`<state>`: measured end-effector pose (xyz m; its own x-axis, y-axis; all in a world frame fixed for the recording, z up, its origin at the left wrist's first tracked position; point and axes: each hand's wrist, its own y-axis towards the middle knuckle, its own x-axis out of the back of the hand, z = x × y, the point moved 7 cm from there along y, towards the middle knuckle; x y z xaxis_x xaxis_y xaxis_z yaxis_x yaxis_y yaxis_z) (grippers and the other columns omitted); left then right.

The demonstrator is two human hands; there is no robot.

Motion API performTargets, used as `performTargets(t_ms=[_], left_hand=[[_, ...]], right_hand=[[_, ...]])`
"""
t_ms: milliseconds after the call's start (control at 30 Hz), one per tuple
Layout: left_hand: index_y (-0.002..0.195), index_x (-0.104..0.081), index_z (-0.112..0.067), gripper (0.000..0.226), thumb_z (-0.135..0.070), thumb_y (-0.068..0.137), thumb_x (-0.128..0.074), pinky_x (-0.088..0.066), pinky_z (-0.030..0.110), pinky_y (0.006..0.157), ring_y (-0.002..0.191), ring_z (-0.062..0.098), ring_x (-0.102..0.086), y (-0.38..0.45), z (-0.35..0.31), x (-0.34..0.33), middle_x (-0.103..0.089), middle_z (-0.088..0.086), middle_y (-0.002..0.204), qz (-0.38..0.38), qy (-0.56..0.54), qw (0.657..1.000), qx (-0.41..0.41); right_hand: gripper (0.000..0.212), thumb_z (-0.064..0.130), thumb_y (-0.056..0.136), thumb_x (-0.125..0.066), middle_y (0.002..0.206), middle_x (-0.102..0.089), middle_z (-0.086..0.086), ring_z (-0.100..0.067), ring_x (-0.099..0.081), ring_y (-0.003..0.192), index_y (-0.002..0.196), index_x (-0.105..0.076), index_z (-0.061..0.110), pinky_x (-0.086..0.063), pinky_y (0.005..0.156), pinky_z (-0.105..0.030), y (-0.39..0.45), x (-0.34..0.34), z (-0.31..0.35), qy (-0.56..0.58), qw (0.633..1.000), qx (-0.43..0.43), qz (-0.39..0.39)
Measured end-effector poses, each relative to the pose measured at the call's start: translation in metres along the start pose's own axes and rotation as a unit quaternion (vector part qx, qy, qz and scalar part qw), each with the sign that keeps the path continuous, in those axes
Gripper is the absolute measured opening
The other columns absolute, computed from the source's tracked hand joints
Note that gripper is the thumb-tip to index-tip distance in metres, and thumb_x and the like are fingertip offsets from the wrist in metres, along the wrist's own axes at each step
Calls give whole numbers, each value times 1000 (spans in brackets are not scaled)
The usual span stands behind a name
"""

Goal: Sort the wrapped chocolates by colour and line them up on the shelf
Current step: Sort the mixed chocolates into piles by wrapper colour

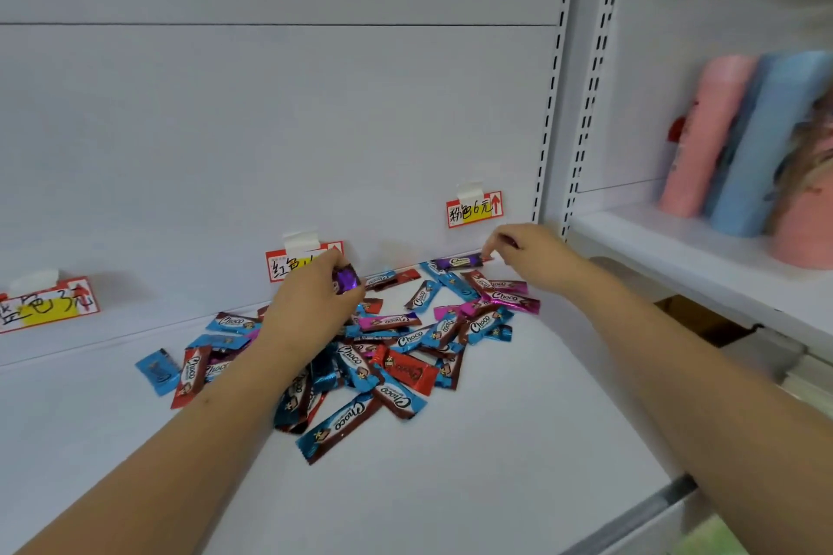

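A heap of wrapped Choco chocolates (392,356) in blue, red, pink and purple wrappers lies on the white shelf (496,442). My left hand (311,302) hovers over the heap's back left and grips a purple chocolate (346,278). My right hand (527,252) reaches to the back wall and pinches the right end of another purple chocolate (457,261), which lies along the wall. Three red-edged labels hang on the back panel: a left label (49,302), a middle label (293,261) partly hidden by my left hand, and a right label (474,208).
An upright post with slots (554,104) bounds the shelf on the right. Beyond it, a neighbouring shelf (676,248) carries pink and blue bottles (739,140). The shelf's front edge (640,514) runs at the lower right.
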<state>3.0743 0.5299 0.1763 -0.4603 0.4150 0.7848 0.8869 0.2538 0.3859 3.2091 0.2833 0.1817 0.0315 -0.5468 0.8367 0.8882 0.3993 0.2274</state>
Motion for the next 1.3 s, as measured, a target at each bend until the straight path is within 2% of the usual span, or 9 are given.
performTargets(t_ms=[100,167,367,633,733,900,1033,1167,1300], left_hand=[[94,-53,-34,10,-34,92,-63,-41,23,57,70,4,-55,-3,11,0,-58,-14,82,1,32,999,-22],[100,-59,-42,9,-45,91,-60,-50,25,70,86,4,-57,-7,16,-6,-58,-16,97,52,49,996,-50],[111,-65,-47,30,-60,85,-57,-52,27,83,97,-1,-52,-14,15,-7,-49,-22,106,136,62,986,-73],[105,-68,-42,25,-56,87,-58,-49,21,86,101,-1,-53,-21,14,7,-54,-21,109,165,49,982,-83],[105,-65,-43,13,-38,96,-56,-50,31,89,101,2,-55,-20,18,16,-61,-18,110,142,40,987,-57],[110,-62,-51,54,-1,97,-46,-47,25,89,107,2,-55,-33,8,24,-59,-21,113,145,-17,987,-62],[139,-39,-57,64,-6,101,-42,-20,19,117,138,-16,-18,-77,5,3,-29,-39,147,266,44,951,-152],[144,-27,-58,55,-22,105,-39,-14,24,120,141,-13,-12,-76,21,8,-21,-37,152,245,45,962,-115],[145,-29,-53,50,-24,106,-37,-17,25,116,141,-8,-14,-68,25,13,-18,-33,153,226,48,970,-79]], right_hand=[[30,16,101,-48,125,-58,-3,-18,-54,110,128,-62,17,-42,96,-28,16,-25,16,-96,992,74,43],[32,22,97,-57,123,-59,-3,-20,-54,111,129,-63,20,-43,100,-35,18,-35,17,-130,985,90,64],[12,24,90,-64,106,-67,10,-12,-59,97,98,-70,32,-52,87,-36,5,-33,24,-98,989,108,38],[23,42,88,-68,105,-60,9,-9,-55,93,108,-65,30,-47,77,-24,-3,-50,41,-69,983,100,138],[23,40,86,-71,105,-62,8,-10,-59,92,103,-60,30,-51,77,-28,-6,-50,40,-28,984,76,156],[13,28,95,-60,94,-63,0,-17,-58,77,97,-48,23,-42,57,-27,-10,-35,42,21,993,75,93],[13,20,99,-52,94,-67,0,-20,-56,74,94,-41,26,-52,67,-44,-17,-23,53,120,984,74,108],[39,55,86,-64,115,-59,9,-14,-59,99,115,-46,37,-50,86,-33,-30,-36,52,-27,974,73,215],[28,50,88,-65,113,-60,11,-1,-52,88,110,-59,35,-38,67,-18,-20,-41,37,-88,977,85,178]])
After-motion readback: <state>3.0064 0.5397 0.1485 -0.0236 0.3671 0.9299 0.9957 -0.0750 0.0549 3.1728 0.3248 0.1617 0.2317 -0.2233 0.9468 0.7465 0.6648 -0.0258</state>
